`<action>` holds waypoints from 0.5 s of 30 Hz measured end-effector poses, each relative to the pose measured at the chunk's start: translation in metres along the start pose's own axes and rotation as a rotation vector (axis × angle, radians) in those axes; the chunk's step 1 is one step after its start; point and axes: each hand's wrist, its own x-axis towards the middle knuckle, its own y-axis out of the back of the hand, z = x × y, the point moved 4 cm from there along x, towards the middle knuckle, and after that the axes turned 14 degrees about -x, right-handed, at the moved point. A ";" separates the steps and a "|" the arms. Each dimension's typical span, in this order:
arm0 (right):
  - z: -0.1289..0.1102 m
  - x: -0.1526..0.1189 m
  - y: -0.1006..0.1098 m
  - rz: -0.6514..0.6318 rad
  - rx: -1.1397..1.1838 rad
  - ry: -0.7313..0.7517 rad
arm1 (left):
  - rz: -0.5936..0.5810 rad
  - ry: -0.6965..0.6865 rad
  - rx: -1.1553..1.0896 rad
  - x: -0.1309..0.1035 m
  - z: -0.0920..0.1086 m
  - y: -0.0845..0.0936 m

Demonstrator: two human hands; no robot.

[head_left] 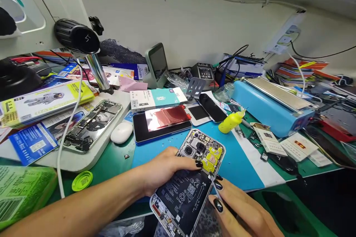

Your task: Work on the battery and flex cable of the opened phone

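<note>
An opened phone [189, 181] with its back cover off lies tilted at the near edge of the blue mat [244, 163], showing a black battery, yellow tape patches and camera modules. My left hand [164, 170] grips its left side, thumb across the battery's top. On the phone's right, my right hand [239, 211] pinches thin metal tweezers [214, 187], whose tip touches the phone's right edge beside the battery.
Another opened phone [90, 126] rests on a white microscope base. A dark phone with a red film [162, 122], a white earbud case [121, 132], a yellow glue bottle [231, 121], a blue heating machine [274, 109] and boxes crowd the bench behind. A green cap [82, 180] lies left.
</note>
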 end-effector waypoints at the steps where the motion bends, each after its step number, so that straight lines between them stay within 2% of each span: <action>1: 0.001 -0.002 -0.001 -0.009 0.013 0.000 | -0.005 -0.001 0.002 0.000 0.000 0.000; 5: 0.004 -0.007 0.000 -0.002 0.125 -0.017 | -0.035 -0.026 -0.009 0.000 -0.002 -0.001; 6: 0.005 -0.007 0.000 0.008 0.187 -0.061 | -0.041 -0.035 -0.015 0.000 -0.002 -0.001; 11: 0.015 -0.007 -0.016 0.091 0.592 -0.585 | -0.061 -0.049 -0.046 0.001 -0.003 -0.001; 15: 0.016 -0.008 -0.026 0.120 0.711 -0.723 | -0.050 -0.055 -0.067 0.005 -0.003 -0.001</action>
